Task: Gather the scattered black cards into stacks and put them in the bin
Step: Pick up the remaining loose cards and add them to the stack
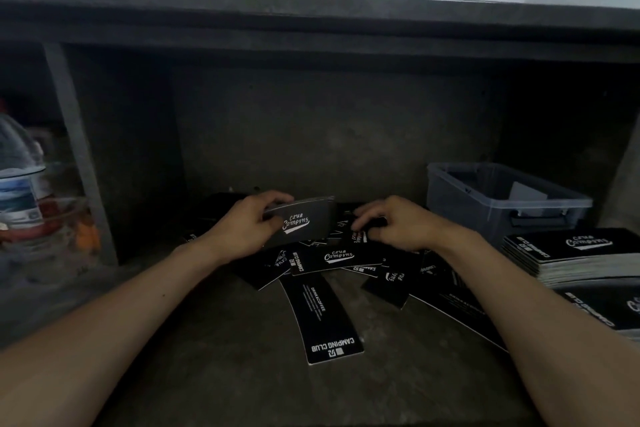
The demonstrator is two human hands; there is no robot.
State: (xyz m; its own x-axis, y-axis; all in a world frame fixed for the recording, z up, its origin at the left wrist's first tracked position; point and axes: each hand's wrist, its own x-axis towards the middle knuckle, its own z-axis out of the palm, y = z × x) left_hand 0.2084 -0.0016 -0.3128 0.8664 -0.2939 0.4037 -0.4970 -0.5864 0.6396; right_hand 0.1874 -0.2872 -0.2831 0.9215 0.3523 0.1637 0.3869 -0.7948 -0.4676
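Note:
Several black cards point(329, 291) with white "Camping Club" print lie scattered on the dark concrete surface in front of me. My left hand point(247, 229) holds a small stack of black cards point(304, 222) upright above the pile. My right hand point(391, 222) rests on the scattered cards just right of that stack, fingers curled on one card. The grey translucent bin point(485, 204) stands at the back right, apart from both hands. A tall neat stack of black cards point(575, 253) lies in front of the bin.
A dark concrete wall and overhanging ledge point(311, 28) close off the back. A clear plastic bottle point(19, 184) and other containers stand in a compartment at the left behind a grey divider point(79, 156). More stacked cards point(609, 308) lie at the right edge.

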